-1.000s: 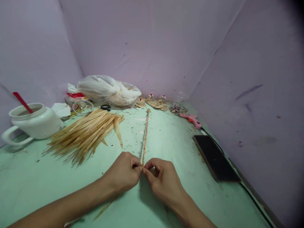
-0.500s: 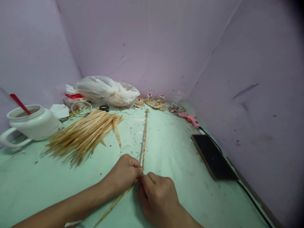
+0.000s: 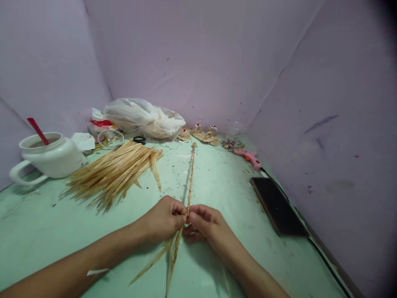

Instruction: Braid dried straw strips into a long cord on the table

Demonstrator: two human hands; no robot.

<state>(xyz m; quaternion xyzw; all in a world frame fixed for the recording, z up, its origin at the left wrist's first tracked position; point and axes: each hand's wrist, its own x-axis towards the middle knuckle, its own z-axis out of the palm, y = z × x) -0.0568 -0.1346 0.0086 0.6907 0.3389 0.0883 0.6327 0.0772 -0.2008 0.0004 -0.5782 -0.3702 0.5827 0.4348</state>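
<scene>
A long thin braided straw cord (image 3: pixel 190 174) lies on the green table (image 3: pixel 223 182), running away from me toward the back wall. My left hand (image 3: pixel 163 219) and my right hand (image 3: pixel 203 223) meet at its near end, both pinching the cord between fingertips. Loose flat straw strips (image 3: pixel 172 256) trail from the pinched end back toward me, between my forearms. A pile of dry straw strips (image 3: pixel 114 174) lies to the left of my hands.
A white teapot (image 3: pixel 52 157) with a red spoon stands at the far left. At the back are a plastic bag (image 3: pixel 144 118), scissors (image 3: pixel 139 140), small woven sandals (image 3: pixel 203 133), beads and a pink glue gun (image 3: pixel 248 156). A black phone (image 3: pixel 277 207) with a cable lies right.
My right hand turned from knuckles-up back to fingertips pinching the cord. The loose straw strips now fan out toward me below my hands.
</scene>
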